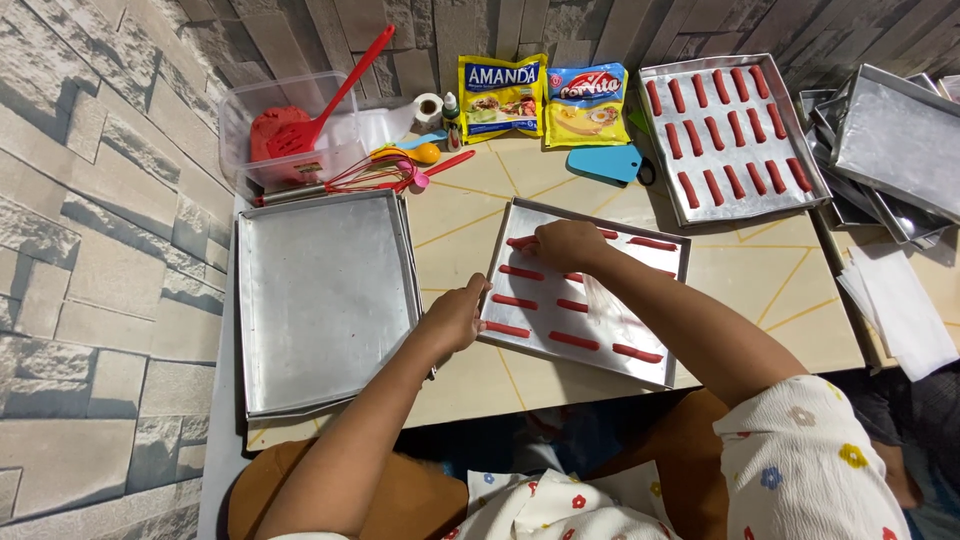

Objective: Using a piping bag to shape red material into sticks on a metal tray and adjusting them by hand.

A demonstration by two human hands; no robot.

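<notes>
A metal baking tray (655, 368) lies in the middle of the low table, with several short red dough strips (573, 340) laid in rows on it. My left hand (455, 318) grips the tray's left edge. My right hand (565, 245) rests closed over the far left of the tray, fingers on a red strip (520, 242). What the fingers pinch is hidden.
An empty metal tray (320, 300) lies to the left. A tray filled with red strips (725, 135) leans at the back right, beside stacked empty trays (890, 150). Behind are two food packets (545, 100), a blue scraper (607, 162), a plastic tub (290, 130) with a red spatula, and white paper (905, 305).
</notes>
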